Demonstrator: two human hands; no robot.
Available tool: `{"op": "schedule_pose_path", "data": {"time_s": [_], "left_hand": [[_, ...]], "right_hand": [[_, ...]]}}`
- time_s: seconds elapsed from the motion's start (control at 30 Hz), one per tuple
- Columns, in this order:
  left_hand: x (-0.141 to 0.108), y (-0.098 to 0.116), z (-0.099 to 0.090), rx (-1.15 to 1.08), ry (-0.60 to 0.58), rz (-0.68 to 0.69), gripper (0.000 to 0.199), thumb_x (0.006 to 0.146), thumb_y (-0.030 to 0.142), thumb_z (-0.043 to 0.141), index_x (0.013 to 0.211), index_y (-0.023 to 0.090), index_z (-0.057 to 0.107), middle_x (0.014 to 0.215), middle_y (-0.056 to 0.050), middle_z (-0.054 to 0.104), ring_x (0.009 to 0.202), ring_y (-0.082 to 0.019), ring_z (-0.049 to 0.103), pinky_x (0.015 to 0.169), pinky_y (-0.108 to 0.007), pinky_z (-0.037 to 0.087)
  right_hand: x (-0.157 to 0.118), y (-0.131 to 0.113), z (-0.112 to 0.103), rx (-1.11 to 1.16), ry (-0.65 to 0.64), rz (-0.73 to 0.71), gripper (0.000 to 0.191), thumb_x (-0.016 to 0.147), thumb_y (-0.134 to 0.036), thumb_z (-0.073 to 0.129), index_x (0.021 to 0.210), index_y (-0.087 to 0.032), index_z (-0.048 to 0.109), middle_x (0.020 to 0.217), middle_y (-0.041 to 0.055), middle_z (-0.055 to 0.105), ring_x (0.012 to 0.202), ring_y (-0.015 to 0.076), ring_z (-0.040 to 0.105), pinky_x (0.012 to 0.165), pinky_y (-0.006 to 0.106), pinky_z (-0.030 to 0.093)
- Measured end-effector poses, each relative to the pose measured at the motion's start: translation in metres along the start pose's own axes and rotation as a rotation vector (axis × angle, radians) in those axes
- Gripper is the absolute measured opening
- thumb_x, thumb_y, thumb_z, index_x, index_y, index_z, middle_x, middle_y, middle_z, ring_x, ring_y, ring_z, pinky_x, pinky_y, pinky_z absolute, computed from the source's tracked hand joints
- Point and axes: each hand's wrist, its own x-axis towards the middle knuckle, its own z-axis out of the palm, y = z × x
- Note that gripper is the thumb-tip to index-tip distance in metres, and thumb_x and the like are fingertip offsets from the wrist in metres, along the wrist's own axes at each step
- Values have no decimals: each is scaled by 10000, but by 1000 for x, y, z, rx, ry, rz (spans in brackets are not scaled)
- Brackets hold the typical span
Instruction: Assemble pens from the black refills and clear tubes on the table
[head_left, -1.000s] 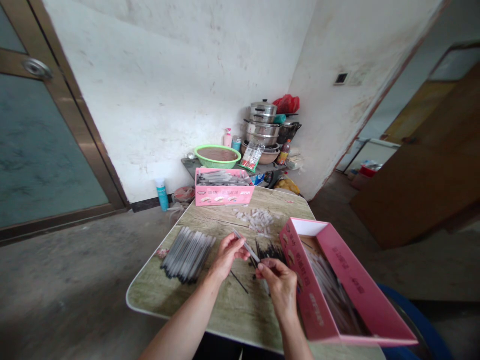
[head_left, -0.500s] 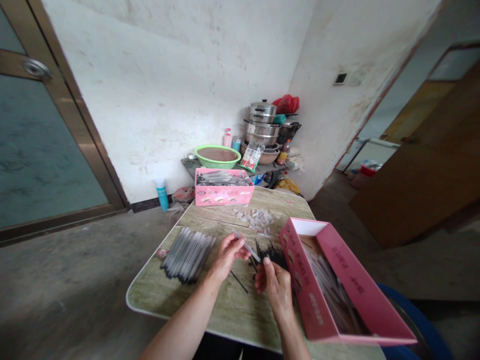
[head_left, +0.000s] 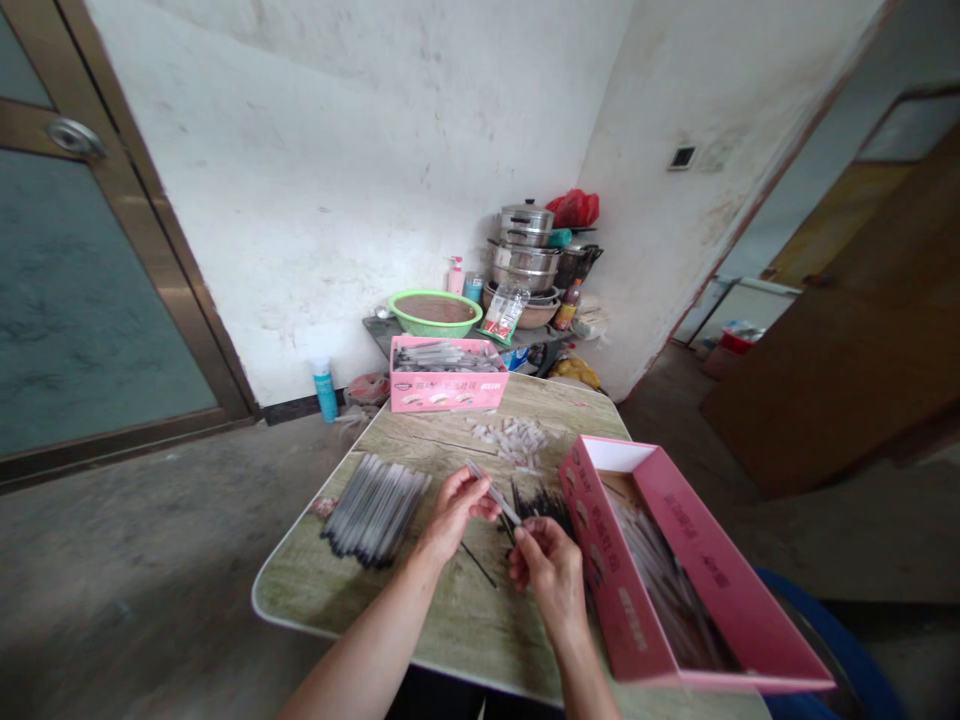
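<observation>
My left hand [head_left: 459,508] pinches the upper part of a slim, translucent grey tube [head_left: 495,493], held slanted over the table. At the tube's lower end, the fingers of my right hand [head_left: 549,563] are closed; whether they also hold a small piece there I cannot make out. A heap of thin black sticks [head_left: 541,507] lies just beyond my right hand, and a single black stick [head_left: 478,563] rests between my forearms. To the left of my left hand is a neat row of similar tubes with black ends [head_left: 377,510].
Small whitish pieces [head_left: 516,440] are scattered behind the black heap. An open pink box [head_left: 611,590] with long pale tubes inside stands at the right, and another pink box [head_left: 448,392] full of tubes is at the table's [head_left: 420,625] far edge. Beyond are a green basin [head_left: 435,326] and stacked pots [head_left: 525,262].
My right hand's fingers have shifted and curled at the tube's lower end, the thumb now lower. My left hand and the tube have hardly moved.
</observation>
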Motion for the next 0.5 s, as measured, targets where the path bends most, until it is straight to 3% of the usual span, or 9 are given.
{"op": "schedule_pose_path", "data": {"time_s": [0.17,0.3,0.37,0.5], "left_hand": [[0,0,1,5,-14,1,274,766,381,671,893,163,566,706,-19,686,583,-159,658,525,-238,511],[0,0,0,7,-4,0,274,761,385,673,895,169,571,710,-15,685,587,-161,659,528,-242,512],[0,-1,0,6,-9,-4,278,759,387,673,898,169,572,714,-17,684,589,-162,658,530,-246,514],[1,-2,-1,6,-22,1,280,766,388,667,899,162,570,714,-24,680,585,-162,653,527,-248,511]], "right_hand": [[-1,-2,-1,-38,-33,42,471,873,-586,444,732,-154,569,436,-13,550,303,116,479,279,192,327],[-1,-3,-2,-3,-8,17,375,808,-527,595,886,-161,567,487,-34,577,337,109,494,308,184,350],[-1,-3,-1,12,-11,2,348,787,-508,630,836,-173,548,492,-39,577,339,98,484,317,177,347],[-2,-3,-1,-41,-37,32,446,865,-575,463,700,-168,542,437,-13,556,307,108,470,292,186,310]]}}
